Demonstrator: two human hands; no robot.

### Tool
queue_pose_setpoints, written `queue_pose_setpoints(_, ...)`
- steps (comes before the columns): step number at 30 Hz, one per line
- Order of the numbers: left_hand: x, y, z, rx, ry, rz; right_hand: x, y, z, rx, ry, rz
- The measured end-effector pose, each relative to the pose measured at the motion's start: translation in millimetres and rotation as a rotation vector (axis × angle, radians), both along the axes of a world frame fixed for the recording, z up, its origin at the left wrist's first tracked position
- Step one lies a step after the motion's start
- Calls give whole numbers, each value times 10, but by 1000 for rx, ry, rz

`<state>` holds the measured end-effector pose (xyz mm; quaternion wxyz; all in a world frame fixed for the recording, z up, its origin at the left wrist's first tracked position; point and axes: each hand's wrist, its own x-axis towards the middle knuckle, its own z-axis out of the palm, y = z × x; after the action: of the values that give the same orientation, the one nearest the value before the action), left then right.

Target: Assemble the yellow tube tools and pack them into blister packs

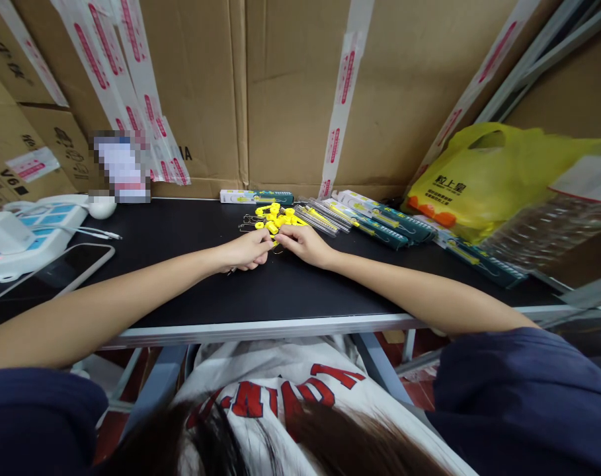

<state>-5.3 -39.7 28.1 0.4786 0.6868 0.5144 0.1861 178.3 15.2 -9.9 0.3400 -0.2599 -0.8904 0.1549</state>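
Brown cardboard (290, 99), striped with printed tape (347, 76), stands at twelve o'clock behind a black counter (305, 297) edged in pale metal; grey framing (528, 63) slants at two o'clock; reddish floor tiles (420, 394) show near five.

Your left forearm (149, 291) and right forearm (419, 287) stretch forward, converging; your left hand (248, 251) has its fingers curled under; your right hand (309, 244) is bent inward, fingers gathered toward the thumb; both wrists sit low, the fingertips just beside each other.
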Motion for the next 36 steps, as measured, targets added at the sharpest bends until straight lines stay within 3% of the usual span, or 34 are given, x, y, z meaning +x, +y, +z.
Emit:
queue_pose_setpoints(12,22,-6,-67,194,47,-3,-30,-11,11,-11,42,-11)
queue_pose_setpoints(18,56,-34,-36,31,-81,63,-44,-14,17,2,54,-32)
queue_pose_setpoints(24,73,-36,-38,94,-21,116,-38,-10,-5,32,25,-52)
queue_pose_setpoints(36,21,-2,-13,-74,-152,60,-35,18,-16,73,-36,-61)
